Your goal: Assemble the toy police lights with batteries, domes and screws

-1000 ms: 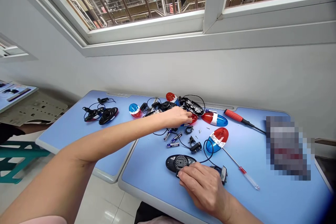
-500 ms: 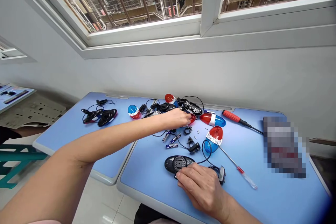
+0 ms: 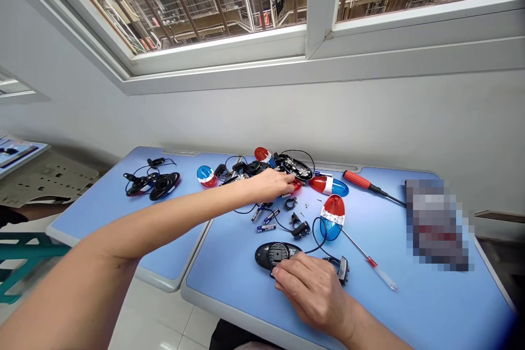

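Note:
My right hand point(image 3: 314, 290) is closed over the near end of a black oval bicycle-light base point(image 3: 278, 253), which lies on the blue table. A thin cable leads from beside it to a black clamp point(image 3: 343, 270) near my knuckles. At arm's length across the table, my left hand point(image 3: 273, 183) has its fingers bent down onto a red light cover point(image 3: 296, 186), partly hidden beneath them. Close by are a red-and-blue cover point(image 3: 328, 185), several AA batteries point(image 3: 266, 227), a black ring clamp point(image 3: 291, 204) and small screws. Another red-and-blue cover point(image 3: 332, 217) lies nearer me.
A clear-handled screwdriver point(image 3: 381, 274) and a red-handled one point(image 3: 356, 179) lie to the right, near a blurred-out item point(image 3: 437, 224). Black light parts point(image 3: 164, 186) rest on the left table. An opened light housing point(image 3: 297, 168) sits at the back by the wall.
The view has shifted slightly, moving the table's contents a little left in the picture. Both hands keep nearly the same places, the left at the red cover and the right on the black base.

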Available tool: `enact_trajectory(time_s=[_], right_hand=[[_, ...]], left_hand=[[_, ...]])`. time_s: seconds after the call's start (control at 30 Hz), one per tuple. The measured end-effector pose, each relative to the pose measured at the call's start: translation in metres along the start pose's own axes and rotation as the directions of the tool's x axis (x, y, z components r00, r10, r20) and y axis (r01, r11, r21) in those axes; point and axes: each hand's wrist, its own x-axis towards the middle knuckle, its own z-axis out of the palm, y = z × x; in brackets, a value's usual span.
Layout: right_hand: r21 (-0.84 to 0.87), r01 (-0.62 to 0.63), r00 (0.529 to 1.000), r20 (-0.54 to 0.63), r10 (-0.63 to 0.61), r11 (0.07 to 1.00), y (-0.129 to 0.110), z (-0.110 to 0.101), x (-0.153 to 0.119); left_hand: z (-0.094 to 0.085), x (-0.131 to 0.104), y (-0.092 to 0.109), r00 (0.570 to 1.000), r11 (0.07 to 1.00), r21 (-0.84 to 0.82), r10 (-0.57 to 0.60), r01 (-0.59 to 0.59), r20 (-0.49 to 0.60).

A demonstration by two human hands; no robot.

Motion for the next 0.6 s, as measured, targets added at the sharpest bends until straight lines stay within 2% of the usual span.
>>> enact_trajectory(time_s=[0.17,0.37,0.5,0.6], right_hand=[[0.002,0.009,1.000,0.000,-0.009,1.000,0.000,0.001,0.000],[0.000,0.002,1.000,0.000,-0.002,1.000,0.000,0.001,-0.001],[0.018,0.006,1.000,0.004,-0.006,1.000,0.000,0.001,-0.001],[0.018,0.008,1.000,0.001,-0.008,1.000,0.000,0.002,0.000]], left_hand=[[0.000,-0.006,-0.006,0.998,0.990,-0.134,-0.055,0.053,-0.013],[-0.008,-0.014,0.002,0.995,0.982,-0.160,-0.100,0.103,0.028],[-0.012,-0.025,0.017,0.982,0.976,-0.112,-0.184,0.187,0.037],[-0.006,-0.028,0.028,0.976,0.978,-0.016,-0.207,0.209,0.062]])
